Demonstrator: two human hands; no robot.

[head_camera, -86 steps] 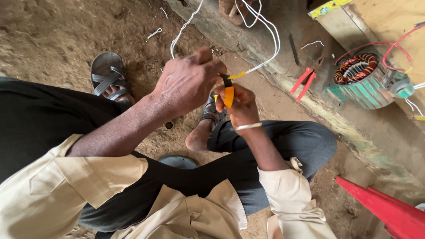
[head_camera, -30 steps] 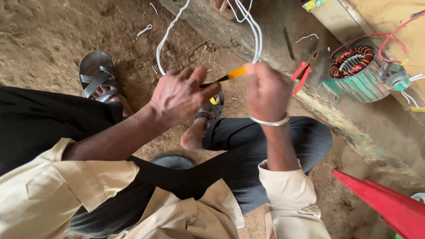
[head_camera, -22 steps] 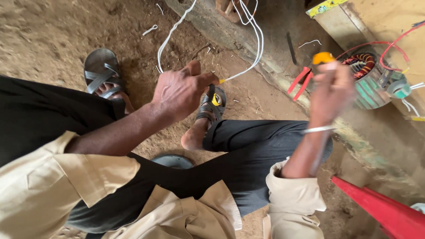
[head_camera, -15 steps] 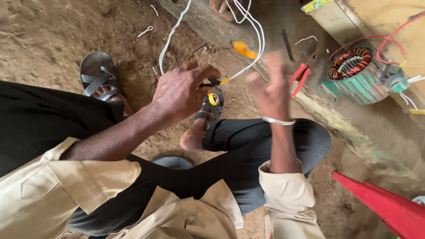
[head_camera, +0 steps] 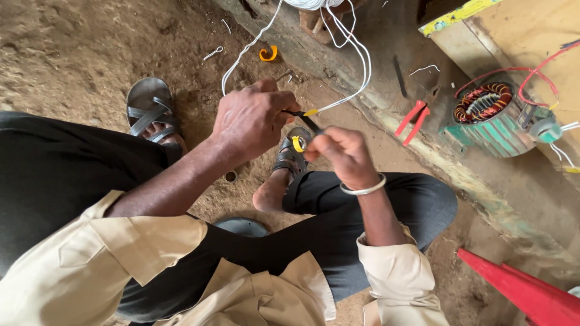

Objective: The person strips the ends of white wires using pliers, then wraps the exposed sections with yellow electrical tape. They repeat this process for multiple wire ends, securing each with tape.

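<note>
— White wire (head_camera: 344, 99), yellow-tipped: location?
— Pinched in left hand (head_camera: 254, 118), above the sandal (head_camera: 292, 154).
— Black tape (head_camera: 305, 121)?
— Pinched by right hand (head_camera: 338, 154), stretched to the wire, just beside the left hand's fingers.

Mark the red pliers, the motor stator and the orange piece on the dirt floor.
pliers (head_camera: 412, 119), head view, on the red handles.
stator (head_camera: 490, 124), head view, on its green ribbed housing.
orange piece (head_camera: 268, 54), head view, on its curled body, lying on the dirt near the white wires.
</note>
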